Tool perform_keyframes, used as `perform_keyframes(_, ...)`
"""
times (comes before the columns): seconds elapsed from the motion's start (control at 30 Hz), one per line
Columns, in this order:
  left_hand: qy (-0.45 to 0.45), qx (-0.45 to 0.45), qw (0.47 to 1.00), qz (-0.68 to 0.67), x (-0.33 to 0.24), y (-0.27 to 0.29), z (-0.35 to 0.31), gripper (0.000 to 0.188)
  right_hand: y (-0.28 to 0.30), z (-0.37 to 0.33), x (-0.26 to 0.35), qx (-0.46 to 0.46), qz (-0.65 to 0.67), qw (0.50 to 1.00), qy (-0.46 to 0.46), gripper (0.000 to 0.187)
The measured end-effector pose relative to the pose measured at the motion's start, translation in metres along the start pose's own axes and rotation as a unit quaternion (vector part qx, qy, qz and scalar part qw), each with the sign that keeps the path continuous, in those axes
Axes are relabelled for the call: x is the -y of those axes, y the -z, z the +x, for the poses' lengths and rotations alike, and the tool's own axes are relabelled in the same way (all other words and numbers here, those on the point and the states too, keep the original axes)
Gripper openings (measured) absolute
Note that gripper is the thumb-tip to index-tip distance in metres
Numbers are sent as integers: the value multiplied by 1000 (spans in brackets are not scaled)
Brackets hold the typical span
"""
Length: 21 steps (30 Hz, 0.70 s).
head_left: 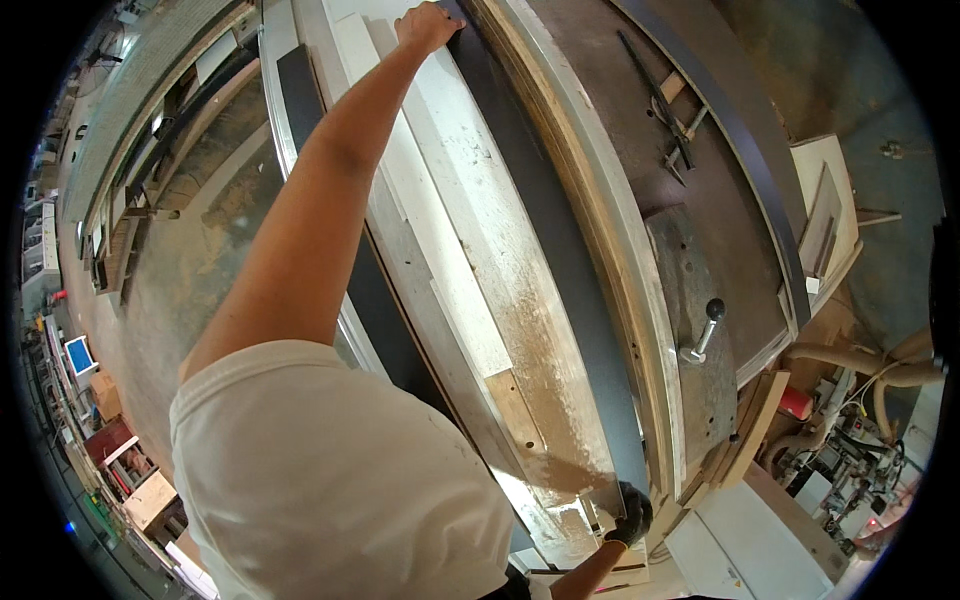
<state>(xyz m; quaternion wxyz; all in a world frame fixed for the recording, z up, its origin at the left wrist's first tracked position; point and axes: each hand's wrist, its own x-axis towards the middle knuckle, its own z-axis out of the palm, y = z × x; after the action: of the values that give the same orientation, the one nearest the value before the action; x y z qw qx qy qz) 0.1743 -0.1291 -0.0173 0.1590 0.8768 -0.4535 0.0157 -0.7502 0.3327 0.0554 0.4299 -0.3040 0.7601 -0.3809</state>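
A long dark board (560,230) runs away from me between a paint-worn white plank (490,220) and a layered wooden edge (570,150). My bare left hand (428,27) reaches to its far end, closed at the edge of the board, thumb pointing right. At the near end, my right hand (632,515) wears a black glove and curls around the board's corner. The fingertips of the right hand are hidden. A narrower white strip (450,260) lies on the plank, with bare wood (520,410) showing past its near end.
To the right, a brown tabletop (680,230) carries a black bar clamp (655,105) and a metal plate (690,330) with a ball-ended lever (707,330). Hoses (850,360) and machinery stand at the lower right. A wooden-framed rack (130,220) stands at the left.
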Motion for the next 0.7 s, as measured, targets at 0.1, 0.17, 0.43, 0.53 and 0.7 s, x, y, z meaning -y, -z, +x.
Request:
perform_keyframes(0.1, 28, -11, 999, -30, 7, -10, 16, 48, -13, -5, 8, 9, -43, 999, 4, 20)
perform_keyframes(0.17, 18, -15, 999, -25, 13, -16, 24, 50, -37, -16, 25, 1, -94, 995, 19, 22)
perform_keyframes(0.43, -32, 63, 997, -29, 51, -18, 41, 60, -76, -44, 85, -17, -128, 987, -98, 27)
perform_keyframes(0.53, 13, 109, 992, -63, 17, -19, 3, 69, -70, -56, 86, -10, -135, 987, -89, 28)
perform_keyframes(0.7, 86, 67, 991, -83, -51, 27, -149, 54, -28, -51, 61, -13, -88, 994, -66, 34)
